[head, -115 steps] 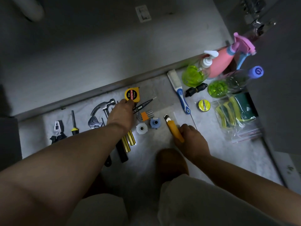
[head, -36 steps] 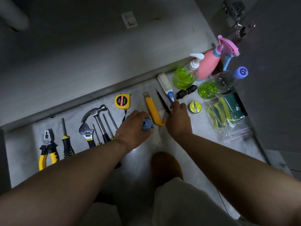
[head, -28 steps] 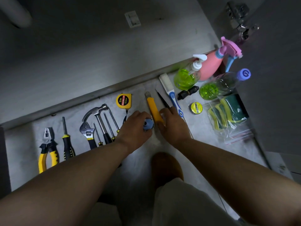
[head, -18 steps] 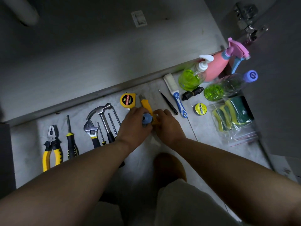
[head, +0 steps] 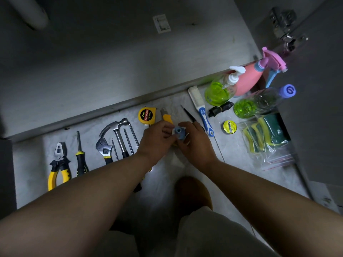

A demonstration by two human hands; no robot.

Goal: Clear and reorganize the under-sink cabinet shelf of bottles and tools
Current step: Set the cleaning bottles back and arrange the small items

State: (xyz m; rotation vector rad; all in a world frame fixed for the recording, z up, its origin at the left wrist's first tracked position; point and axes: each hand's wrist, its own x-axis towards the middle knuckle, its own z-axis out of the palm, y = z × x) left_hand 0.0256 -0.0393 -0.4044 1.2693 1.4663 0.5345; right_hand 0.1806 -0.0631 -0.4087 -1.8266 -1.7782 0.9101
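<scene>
Blue plastic fitting (head: 179,133) — pinched between left hand (head: 157,140) and right hand (head: 197,145), above the floor (head: 237,156), beside the utility knife (head: 167,117). Step: sorting small parts — next, likely a neat set-down near the tape measure (head: 147,115).

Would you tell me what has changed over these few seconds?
The right hand moved the yellow utility knife up beside the tape measure and let go. The left hand left the tape measure and lifted the blue fitting; both hands now hold it. Brush and sponges stayed.
</scene>
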